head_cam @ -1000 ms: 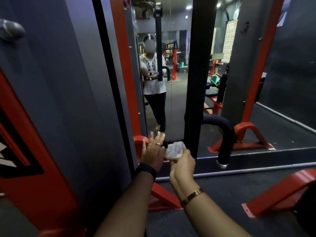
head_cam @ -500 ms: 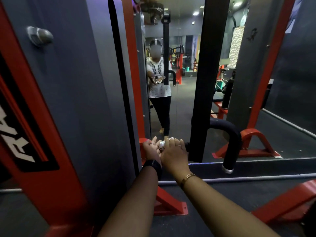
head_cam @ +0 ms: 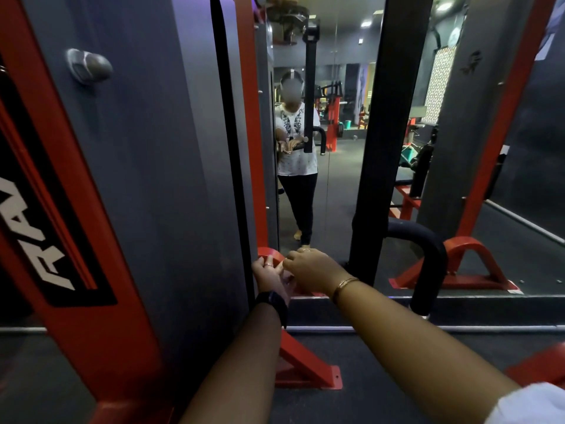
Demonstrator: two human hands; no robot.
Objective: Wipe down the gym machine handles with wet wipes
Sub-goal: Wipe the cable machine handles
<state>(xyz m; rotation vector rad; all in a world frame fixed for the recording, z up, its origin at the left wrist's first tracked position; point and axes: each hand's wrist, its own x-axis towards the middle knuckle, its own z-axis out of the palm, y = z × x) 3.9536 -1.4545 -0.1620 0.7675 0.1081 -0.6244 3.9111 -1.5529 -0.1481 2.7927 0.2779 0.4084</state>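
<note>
My left hand (head_cam: 269,275) is held palm up at the foot of the grey and red machine column (head_cam: 171,179), a black watch on its wrist. The fingers of my right hand (head_cam: 312,269) curl down over that palm, and a gold bangle sits on its wrist. No wet wipe shows in this frame; the spot between the two hands is hidden. The black padded handle (head_cam: 428,264) curves down from the black post (head_cam: 385,148), to the right of both hands and apart from them.
A wall mirror (head_cam: 336,194) straight ahead reflects me and the gym behind. Red frame feet (head_cam: 305,371) stand on the dark rubber floor below my arms and at the right (head_cam: 470,264). A metal knob (head_cam: 88,65) sticks out of the column at upper left.
My right hand carried the white wipe left onto my left palm and closed over it, so the wipe went out of sight. The view shifted down and left.
</note>
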